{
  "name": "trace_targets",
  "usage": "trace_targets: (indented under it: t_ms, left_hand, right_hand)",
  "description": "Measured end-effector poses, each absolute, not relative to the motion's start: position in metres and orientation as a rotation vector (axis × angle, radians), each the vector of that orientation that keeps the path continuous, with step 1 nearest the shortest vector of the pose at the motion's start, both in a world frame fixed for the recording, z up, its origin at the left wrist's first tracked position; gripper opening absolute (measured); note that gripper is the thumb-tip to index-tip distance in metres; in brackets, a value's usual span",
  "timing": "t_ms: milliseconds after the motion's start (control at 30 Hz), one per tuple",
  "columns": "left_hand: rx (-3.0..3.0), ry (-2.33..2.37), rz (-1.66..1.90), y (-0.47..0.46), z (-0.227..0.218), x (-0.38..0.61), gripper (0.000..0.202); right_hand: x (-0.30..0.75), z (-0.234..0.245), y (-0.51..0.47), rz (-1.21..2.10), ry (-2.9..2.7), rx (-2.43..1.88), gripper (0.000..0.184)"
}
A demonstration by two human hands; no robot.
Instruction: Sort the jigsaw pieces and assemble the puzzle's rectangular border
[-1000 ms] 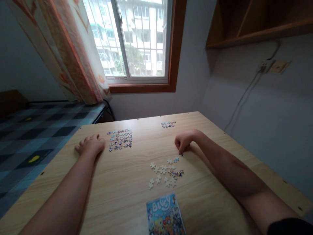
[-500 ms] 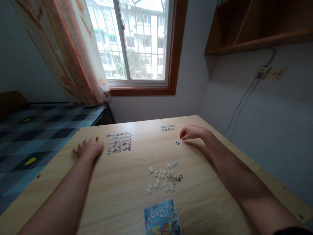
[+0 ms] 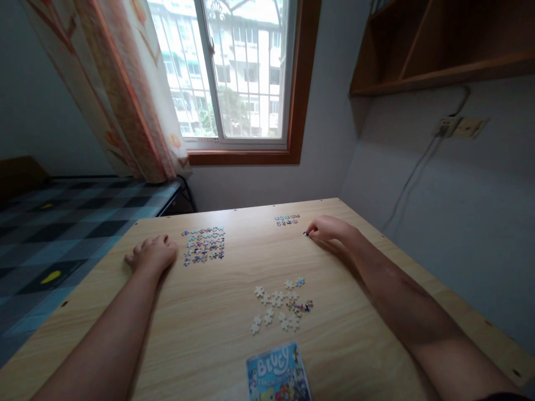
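My right hand point(image 3: 328, 228) reaches over the far right of the table, its fingertips pinched at a small dark blue jigsaw puzzle piece point(image 3: 305, 234) on or just above the wood. To its left lie two short rows of puzzle pieces point(image 3: 286, 220). My left hand point(image 3: 152, 253) rests palm down on the tabletop with nothing in it, fingers loosely bent and apart. Beside it, on the right, several rows of picture-side-up pieces point(image 3: 204, 245) form a block. Nearer to me is a loose pile of puzzle pieces point(image 3: 278, 299), many with their pale backs up.
A blue Bluey puzzle box point(image 3: 278, 373) lies at the near edge of view. The wooden table point(image 3: 200, 323) meets a bed with checked cloth point(image 3: 83, 234) on the left. A wall shelf point(image 3: 443, 72) hangs at upper right, above a socket with a cable point(image 3: 445, 127).
My right hand has come down to the dark blue puzzle piece, which now sits at my fingertips, slightly farther back. My left hand has stayed in place.
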State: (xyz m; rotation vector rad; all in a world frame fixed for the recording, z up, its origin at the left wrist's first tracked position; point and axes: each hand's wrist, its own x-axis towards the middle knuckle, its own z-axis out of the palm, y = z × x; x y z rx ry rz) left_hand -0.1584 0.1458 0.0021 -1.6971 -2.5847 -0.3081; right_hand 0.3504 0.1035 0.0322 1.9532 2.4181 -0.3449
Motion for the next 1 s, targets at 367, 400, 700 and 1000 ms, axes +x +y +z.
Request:
trace_targets:
  t_ms: [367,400,700,1000]
  left_hand:
    - [-1.68,-2.617,-0.267,0.144,0.006,-0.155,0.062]
    - [-1.684,-2.612,-0.272,0.144,0.006,-0.155,0.062]
    - [-1.665,-2.593,-0.291,0.145,0.002,-0.157,0.061]
    - [-1.682,-2.603,-0.316,0.148,0.0,-0.161,0.062]
  right_hand:
    - [0.347,-0.011,0.112,0.13,2.458,2.259,0.041]
    - [0.347,-0.012,0.113,0.143,2.465,2.275,0.042]
    - [0.341,-0.025,0.118,0.169,2.483,2.354,0.039]
    - [0.342,-0.03,0.123,0.119,2.467,2.352,0.041]
